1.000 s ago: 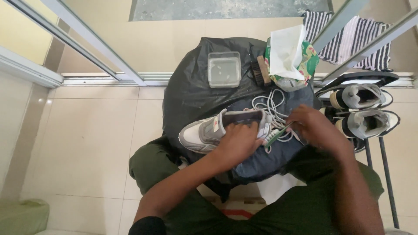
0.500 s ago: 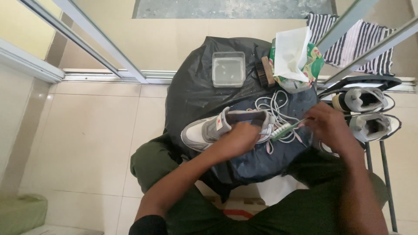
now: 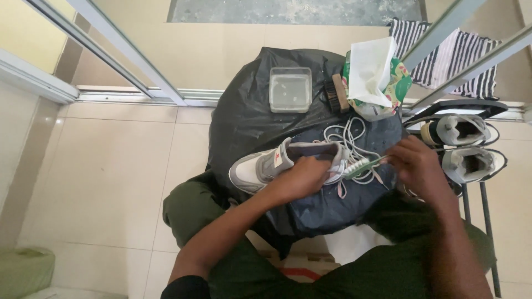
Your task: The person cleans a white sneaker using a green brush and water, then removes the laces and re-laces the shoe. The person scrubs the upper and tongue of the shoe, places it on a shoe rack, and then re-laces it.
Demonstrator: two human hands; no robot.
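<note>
Floor tiles (image 3: 111,182) fill the left of the frame, with a sliding-door track (image 3: 133,95) running across the upper part. We see a black bag (image 3: 249,127) spread at centre, and on it a dark blue cloth (image 3: 332,205) over the person's lap. On that cloth lies a grey sneaker (image 3: 266,166) on its side, toe toward the left, heel toward centre right.

Our left hand (image 3: 302,177) is clamped over the sneaker's collar, fingers closed on it, pinning it down. Our right hand (image 3: 415,163) is closed on the handle of a small brush (image 3: 360,166), green and white, whose bristle end touches the sneaker's heel. We judge this to be the scrubbing step, at the heel, with the sneaker not yet turned.

White laces (image 3: 349,135) lie loose just above the brush. Top centre of the bag holds a clear tub (image 3: 290,88) of water, beside it a wooden brush (image 3: 335,94), then a green pack (image 3: 396,88) with a white tissue (image 3: 370,69) sticking out. At right, two more sneakers (image 3: 465,147) sit on a rack, a striped cloth (image 3: 443,58) above them.

Next move, in our judgement, calls for short strokes along the heel with the left hand holding firm, and keeping the bristles clear of the laces.
</note>
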